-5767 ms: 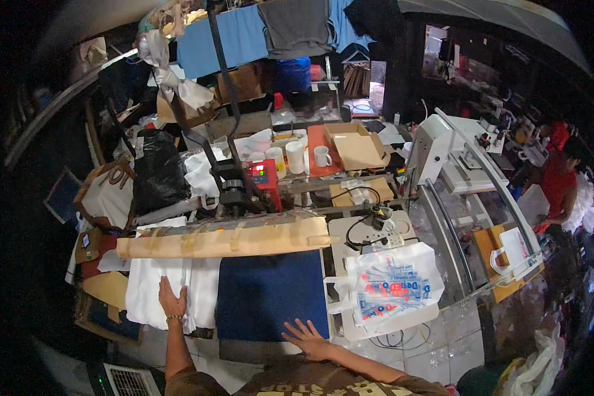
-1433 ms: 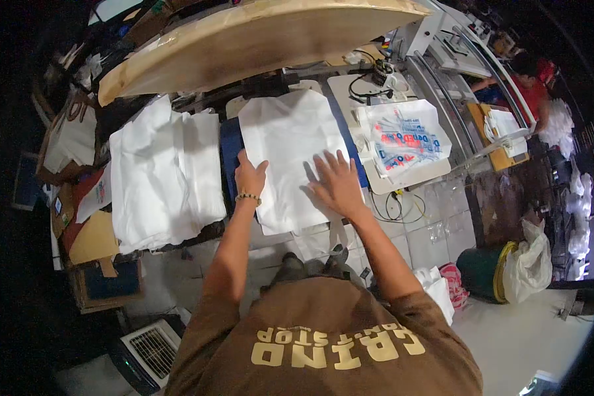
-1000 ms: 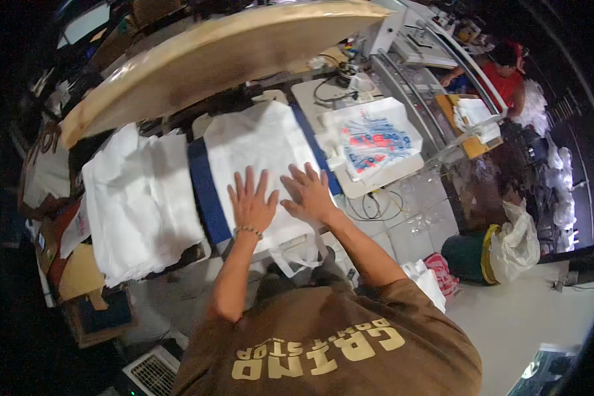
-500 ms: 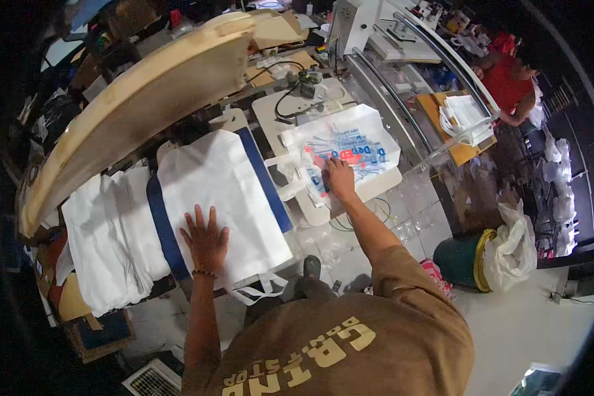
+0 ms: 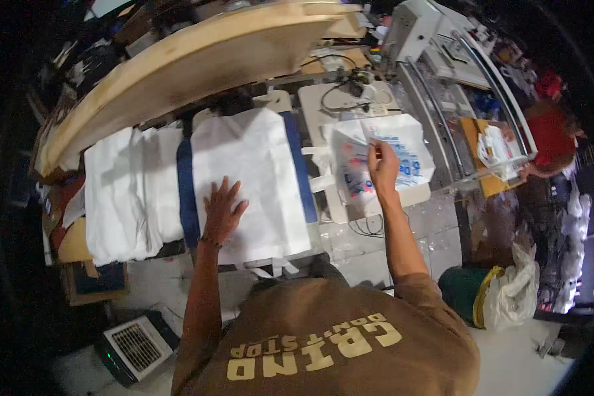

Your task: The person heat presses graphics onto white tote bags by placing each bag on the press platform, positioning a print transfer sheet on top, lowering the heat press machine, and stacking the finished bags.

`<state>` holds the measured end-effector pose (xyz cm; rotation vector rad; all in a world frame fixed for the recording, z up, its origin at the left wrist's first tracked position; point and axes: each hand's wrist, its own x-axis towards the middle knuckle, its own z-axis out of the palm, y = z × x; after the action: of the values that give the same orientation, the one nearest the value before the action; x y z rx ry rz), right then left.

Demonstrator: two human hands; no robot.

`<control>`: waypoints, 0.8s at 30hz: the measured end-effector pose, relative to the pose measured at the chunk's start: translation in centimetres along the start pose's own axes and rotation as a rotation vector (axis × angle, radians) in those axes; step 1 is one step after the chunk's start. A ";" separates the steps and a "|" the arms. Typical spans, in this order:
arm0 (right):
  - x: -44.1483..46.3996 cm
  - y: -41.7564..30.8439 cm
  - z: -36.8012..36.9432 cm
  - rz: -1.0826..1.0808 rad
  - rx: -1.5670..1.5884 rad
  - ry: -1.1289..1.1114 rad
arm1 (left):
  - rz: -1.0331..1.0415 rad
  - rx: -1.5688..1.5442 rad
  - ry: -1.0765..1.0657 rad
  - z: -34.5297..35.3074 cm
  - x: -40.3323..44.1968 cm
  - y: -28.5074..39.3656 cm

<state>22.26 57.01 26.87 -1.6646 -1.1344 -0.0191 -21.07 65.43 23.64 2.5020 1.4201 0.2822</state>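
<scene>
The flat white rectangular bag [image 5: 257, 158] is looking like smooth, matt cloth, while the folded white fabric pile [image 5: 129, 198] is showing soft wrinkles. The navy-blue rectangular pad [image 5: 186, 195] is appearing matt. The thin sheet with blue and red lettering [image 5: 358, 168] is looking film-like. The crinkled, milky-white plastic bag [image 5: 515, 287] is shining beside the smooth green plastic bin [image 5: 457, 290].

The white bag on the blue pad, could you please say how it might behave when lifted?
The white bag would probably sag, since its straps trail loosely past its near edge. Lying flat and thin on the blue pad, it is likely light.
</scene>
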 end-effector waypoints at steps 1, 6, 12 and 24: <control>-0.6 -4.1 1.3 -0.130 0.025 -0.068 | 0.024 -0.076 0.041 -0.1 0.3 -0.6; -10.2 -17.4 13.6 -0.390 0.052 -0.501 | -0.265 -0.943 0.082 -5.2 2.7 1.9; -13.9 -20.0 15.3 -0.391 -0.009 -0.588 | -0.220 -0.730 0.337 -0.3 3.6 -5.9; -16.0 -18.6 14.4 -0.394 -0.447 -0.518 | 0.759 -0.493 -0.070 -32.2 0.0 5.9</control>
<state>-6.18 56.93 26.13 -1.8589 -1.9543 -0.1036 -25.51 66.40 56.08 2.4552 0.2547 0.5840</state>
